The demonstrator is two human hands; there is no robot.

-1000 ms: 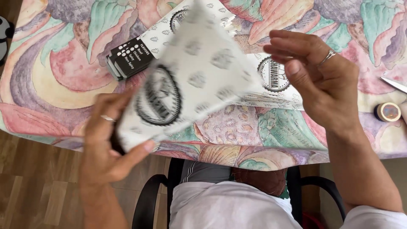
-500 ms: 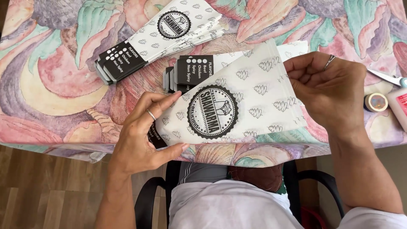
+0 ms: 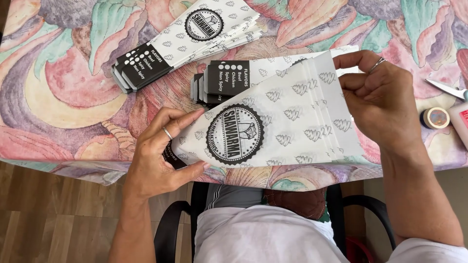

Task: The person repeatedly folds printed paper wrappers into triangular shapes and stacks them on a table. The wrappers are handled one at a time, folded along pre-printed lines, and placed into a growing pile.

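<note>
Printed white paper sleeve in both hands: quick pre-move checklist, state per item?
1. Left hand pinches the black-banded end of the printed white paper sleeve: ok.
2. Right hand has a grip on the open end: ok.
3. Sleeve flat, uncreased: ok.
4. Sleeve clear of the near stack of folded sleeves: not ok, it overlaps it.
5. Far stack untouched: ok.
6. Glue on the flap: cannot tell.

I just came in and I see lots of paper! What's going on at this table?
A person sitting at a flowery tablecloth holds a white paper bag with a round black stamp, flat in both hands. The left hand pinches its black end and the right hand holds the open end. Two stacks of the same bags lie behind it. A tape roll and scissors sit at the right.
</note>
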